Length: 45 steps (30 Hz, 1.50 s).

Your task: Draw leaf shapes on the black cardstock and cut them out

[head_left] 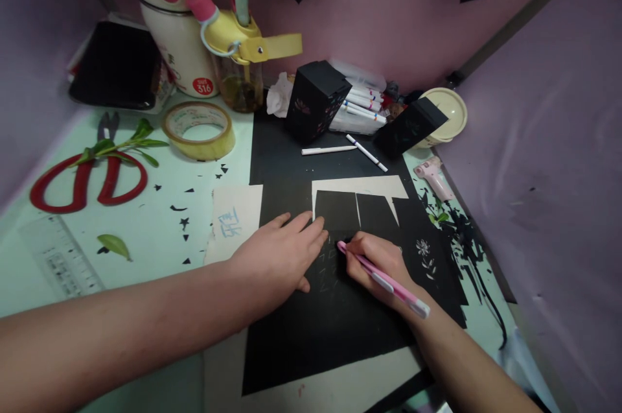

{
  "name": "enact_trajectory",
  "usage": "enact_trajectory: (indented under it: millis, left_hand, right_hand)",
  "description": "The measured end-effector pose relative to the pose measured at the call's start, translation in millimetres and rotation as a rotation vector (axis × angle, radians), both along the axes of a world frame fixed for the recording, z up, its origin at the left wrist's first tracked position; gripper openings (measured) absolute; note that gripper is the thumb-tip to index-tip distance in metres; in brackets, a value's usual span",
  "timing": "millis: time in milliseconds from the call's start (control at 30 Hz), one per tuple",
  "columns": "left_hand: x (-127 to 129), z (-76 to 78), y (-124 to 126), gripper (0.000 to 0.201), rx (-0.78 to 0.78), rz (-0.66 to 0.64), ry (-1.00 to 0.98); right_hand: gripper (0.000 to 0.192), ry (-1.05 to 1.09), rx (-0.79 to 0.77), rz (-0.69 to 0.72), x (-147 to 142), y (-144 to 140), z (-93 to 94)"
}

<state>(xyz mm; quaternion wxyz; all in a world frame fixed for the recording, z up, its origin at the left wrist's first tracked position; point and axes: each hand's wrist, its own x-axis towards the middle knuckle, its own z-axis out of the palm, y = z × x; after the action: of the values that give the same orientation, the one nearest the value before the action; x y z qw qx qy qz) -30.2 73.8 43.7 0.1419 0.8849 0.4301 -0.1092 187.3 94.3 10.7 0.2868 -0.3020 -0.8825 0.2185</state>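
Observation:
My left hand (279, 254) rests flat on a sheet of black paper (311, 342), fingers stretched out. In my right hand (379, 254) is a pink and white pen (389, 281), gripped near its front end. Its tip is at the paper, beside faint light strokes (325, 277) just right of my left fingertips. A white flower drawing (424, 257) shows on the black paper to the right of my right hand. Beyond my hands, cut black flaps (335, 207) lie over a pale sheet (359, 185).
Red-handled scissors (80, 183), a tape roll (198, 131) and a clear ruler (61, 257) lie left. Behind stand a yellow-topped bottle (238, 69), a black box (315, 102) and markers (362, 105). Two white pens (328, 150) lie before them. Black scraps (466, 238) litter the right side.

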Motion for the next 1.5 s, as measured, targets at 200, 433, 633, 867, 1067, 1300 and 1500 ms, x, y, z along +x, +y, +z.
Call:
enact_trajectory:
  millis: [200, 433, 633, 867, 1067, 1300, 1500]
  left_hand:
    - [-1.8, 0.6, -0.9, 0.083, 0.002, -0.011, 0.013]
    - [-2.7, 2.8, -6.7, 0.082, 0.026, -0.016, 0.034]
    - [-0.1, -6.9, -24.9, 0.081, 0.185, 0.032, -0.011]
    - [-5.0, -15.3, -23.2, 0.082, 0.330, -0.015, -0.157]
    - [-14.7, -25.2, -8.0, 0.076, 0.276, -0.086, -0.335]
    - [-22.0, -29.6, 3.9, 0.053, 0.196, -0.247, -0.516]
    - [-23.2, -30.4, 4.1, 0.045, 0.195, -0.262, -0.558]
  right_hand:
    - [0.009, 0.253, -0.302, -0.155, 3.8, -0.6, -0.6]
    - [0.011, 0.332, -0.473, -0.198, 5.9, 7.1, 12.8]
    - [0.006, 0.293, -0.612, -0.267, 10.3, -2.8, 27.7]
    - [0.009, 0.118, -0.680, -0.279, 1.9, 1.7, 32.5]
    - [0.009, 0.060, -0.544, -0.269, -0.5, 7.1, 21.0]
    - [0.011, 0.063, -0.465, -0.239, -1.7, 4.3, 13.2]
    - [0.009, 0.072, -0.448, -0.232, -2.8, 4.0, 13.6]
